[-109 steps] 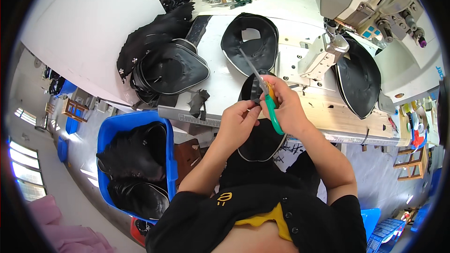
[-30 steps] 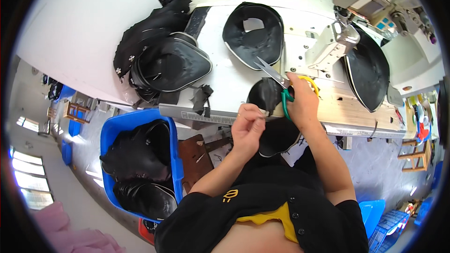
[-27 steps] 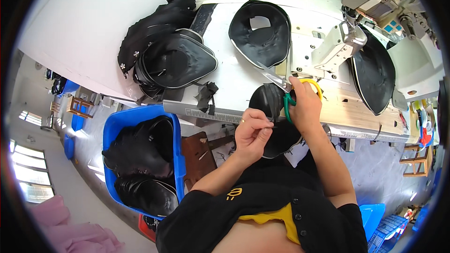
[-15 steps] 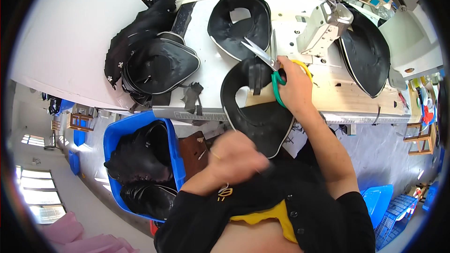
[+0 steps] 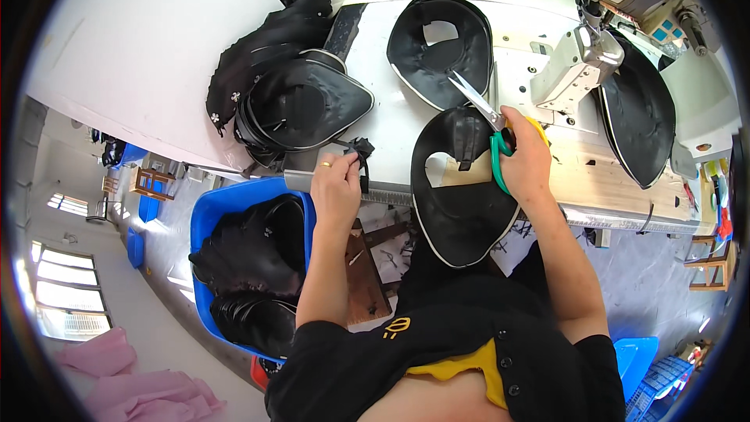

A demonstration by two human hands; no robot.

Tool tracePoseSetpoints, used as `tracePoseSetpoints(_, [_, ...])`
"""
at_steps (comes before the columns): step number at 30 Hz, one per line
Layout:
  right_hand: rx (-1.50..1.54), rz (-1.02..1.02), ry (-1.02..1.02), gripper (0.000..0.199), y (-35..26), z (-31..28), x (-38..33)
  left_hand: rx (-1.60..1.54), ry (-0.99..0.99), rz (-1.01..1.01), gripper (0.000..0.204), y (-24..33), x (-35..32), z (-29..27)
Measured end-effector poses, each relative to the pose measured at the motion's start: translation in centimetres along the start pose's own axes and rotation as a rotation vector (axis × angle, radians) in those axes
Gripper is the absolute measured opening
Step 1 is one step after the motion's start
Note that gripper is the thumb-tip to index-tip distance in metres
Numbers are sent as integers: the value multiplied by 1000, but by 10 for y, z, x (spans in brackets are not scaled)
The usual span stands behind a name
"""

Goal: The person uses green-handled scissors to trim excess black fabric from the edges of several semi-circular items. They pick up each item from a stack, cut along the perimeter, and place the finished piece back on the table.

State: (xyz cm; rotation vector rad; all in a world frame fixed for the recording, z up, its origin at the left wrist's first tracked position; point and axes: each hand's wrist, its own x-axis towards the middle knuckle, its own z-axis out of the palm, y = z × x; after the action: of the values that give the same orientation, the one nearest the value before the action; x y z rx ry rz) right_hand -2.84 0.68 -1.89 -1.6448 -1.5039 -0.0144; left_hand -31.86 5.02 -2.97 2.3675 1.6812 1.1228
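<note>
Our right hand has its fingers closed through the green handles of the scissors, whose blades stand slightly parted and point up and away from the knuckles. Just below and left of those fingers lies a black shaped panel with pale piping, draped over the table edge; the heel of the hand rests on it. Our left hand sits at the table edge, fingertips pinched on a small black strap piece. Beyond those fingertips lies a stack of black panels. Below the left wrist stands a blue bin filled with black pieces.
</note>
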Motion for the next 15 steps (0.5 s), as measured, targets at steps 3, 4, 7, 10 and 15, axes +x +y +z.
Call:
tracePoseSetpoints(3, [17,4,-10,51,0,-1,-1,123,-150,48,19,6,-2,-11])
tracePoseSetpoints(4, [19,7,-14,51,0,-1,0,138,-181,52,22,10,-3,-15])
tracePoseSetpoints(7, [20,-3,-5,51,1,0,-1,170,-249,51,31,20,-12,-24])
tracePoseSetpoints(10, [8,-20,2,51,3,1,-1,110,-221,45,35,17,-19,-27])
tracePoseSetpoints(15, [59,-6,-10,50,1,-2,-1,-409,-71,-306,22,-2,-30,-24])
